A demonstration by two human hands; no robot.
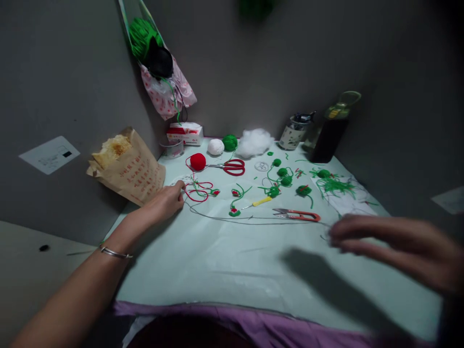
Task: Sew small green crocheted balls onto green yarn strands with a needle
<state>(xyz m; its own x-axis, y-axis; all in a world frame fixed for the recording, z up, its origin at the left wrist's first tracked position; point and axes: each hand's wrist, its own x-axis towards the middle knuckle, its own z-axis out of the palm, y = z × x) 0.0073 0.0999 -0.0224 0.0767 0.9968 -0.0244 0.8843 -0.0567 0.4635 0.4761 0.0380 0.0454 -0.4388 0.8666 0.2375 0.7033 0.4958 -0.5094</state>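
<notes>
My left arm stretches forward, forearm bare and wrist straight. My left hand [167, 200] lies knuckles-up, the fingers curled in and the thumb pressed to the forefinger. My right hand [393, 247] comes in from the right edge, blurred, its fingers long, close together and pointing left. I cannot make out their grip.

Pale table [217, 270] bears thin wire [246, 222], scissors [232, 167], red yarn ball [197, 161], snips [297, 215]
</notes>
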